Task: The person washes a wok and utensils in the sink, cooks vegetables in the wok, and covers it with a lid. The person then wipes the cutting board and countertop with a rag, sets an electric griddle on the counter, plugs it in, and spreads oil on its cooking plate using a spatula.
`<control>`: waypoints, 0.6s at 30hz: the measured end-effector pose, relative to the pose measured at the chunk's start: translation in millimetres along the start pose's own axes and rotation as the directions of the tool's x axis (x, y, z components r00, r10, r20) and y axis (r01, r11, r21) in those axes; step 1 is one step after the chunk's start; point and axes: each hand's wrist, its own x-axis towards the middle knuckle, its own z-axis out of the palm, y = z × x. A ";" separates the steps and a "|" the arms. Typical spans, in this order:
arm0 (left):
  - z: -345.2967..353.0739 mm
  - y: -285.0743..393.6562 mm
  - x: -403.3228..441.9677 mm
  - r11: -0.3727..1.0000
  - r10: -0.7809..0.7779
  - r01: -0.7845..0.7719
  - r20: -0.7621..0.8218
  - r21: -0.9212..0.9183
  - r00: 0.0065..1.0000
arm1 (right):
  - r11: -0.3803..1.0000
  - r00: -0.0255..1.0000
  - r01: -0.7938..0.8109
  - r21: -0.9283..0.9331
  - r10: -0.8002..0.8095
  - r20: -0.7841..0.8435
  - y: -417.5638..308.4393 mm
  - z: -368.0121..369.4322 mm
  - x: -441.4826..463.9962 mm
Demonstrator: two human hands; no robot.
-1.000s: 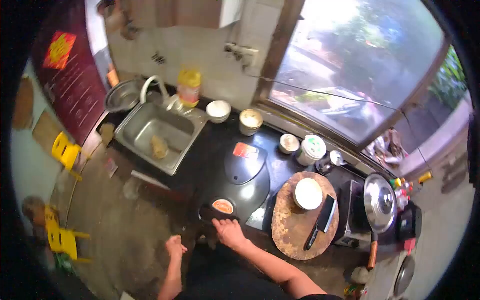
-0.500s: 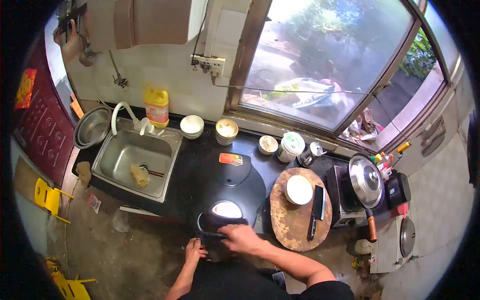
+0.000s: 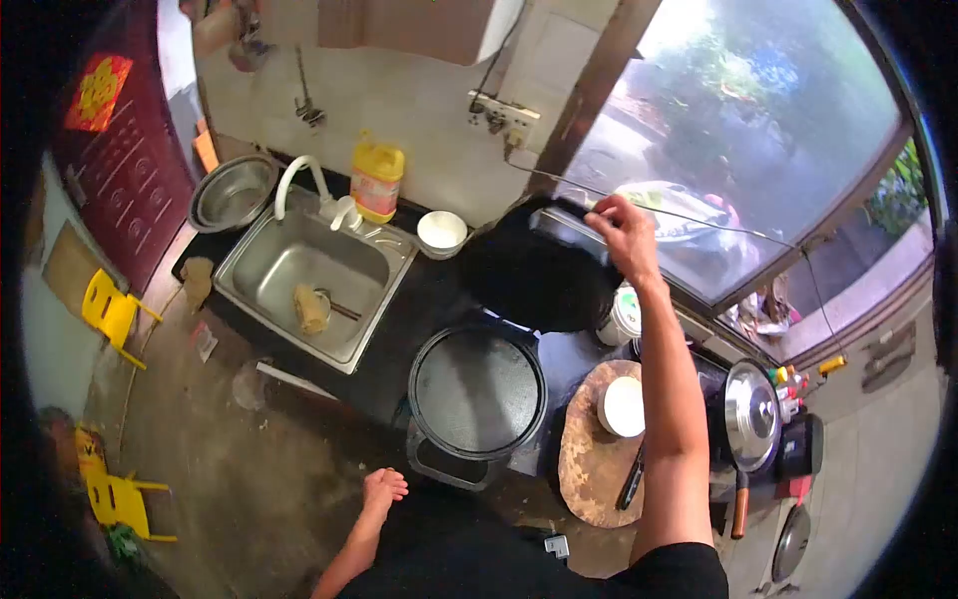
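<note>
Lid [image 3: 539, 275]: swung up and back since half a second ago, from lying closed over the cooking plate [image 3: 479, 389] to standing raised and tilted at its far side, black inner face turned toward the camera
Right hand [image 3: 626, 235]: carried up with it, from low at the near edge of the counter [image 3: 379, 389] to a spot in front of the window [image 3: 758, 130]; thumb and fingers clamped on the lid's upper edge
Left hand [image 3: 382, 487]: low near the counter's front edge, fingers loosely extended and apart from the thing, gripping nothing visible
Cooking plate: uncovered now, round and dark with a raised rim, set on the counter between the sink [image 3: 309, 255] and the chopping board [image 3: 587, 479], handle loop [image 3: 449, 467] toward the near side
Chopping board: bearing a white bowl [image 3: 624, 407] and a black-handled knife [image 3: 631, 484], partly hidden behind the right forearm [image 3: 674, 399]
Sink: holding a tan item [image 3: 310, 307], too small to name surely; white tap [image 3: 299, 172] over the basin, metal bowls [image 3: 235, 195] at the far left corner
Back of counter: yellow jug [image 3: 377, 180] beside the tap, pale bowl [image 3: 441, 233] near it, white tub [image 3: 624, 314] partly covered by the lid and right arm
Right end: steel-covered pan [image 3: 753, 414], wooden handle [image 3: 740, 509] pointing toward the near side
</note>
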 end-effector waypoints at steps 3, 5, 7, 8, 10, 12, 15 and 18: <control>-8.6 -22.4 -1.1 0.979 -0.079 0.065 -0.064 -0.196 0.995 | 0.965 0.980 0.116 -0.234 -0.149 -0.129 24.1 14.9 29.9; -12.0 -26.7 -8.9 0.961 -0.131 0.108 -0.075 -0.254 0.989 | 0.939 0.961 0.184 -0.292 -0.234 -0.145 40.1 27.1 44.6; -12.8 -39.3 2.7 0.906 -0.229 0.201 -0.031 -0.373 0.973 | 0.920 0.963 0.167 -0.353 -0.229 -0.142 42.9 34.4 50.0; -12.8 -48.1 12.8 0.839 -0.256 0.221 -0.002 -0.497 0.967 | 0.887 0.961 0.158 -0.434 -0.239 -0.139 47.8 36.2 52.9; -15.7 -65.7 38.9 0.665 -0.295 0.257 0.070 -0.701 0.953 | 0.833 0.962 0.130 -0.538 -0.237 -0.136 48.9 44.6 52.4; -17.3 -76.9 80.2 0.439 -0.345 0.270 0.117 -0.857 0.931 | 0.795 0.966 0.098 -0.599 -0.220 -0.134 43.1 44.1 49.1; -19.1 -64.7 116.1 0.219 -0.382 0.286 0.188 -0.933 0.905 | 0.766 0.898 0.182 -0.616 -0.384 -0.212 40.2 45.2 35.4; -9.1 -22.7 142.5 0.006 -0.435 0.096 0.084 -0.995 0.897 | 0.832 0.892 0.304 -0.465 -0.420 -0.167 18.2 33.9 -1.0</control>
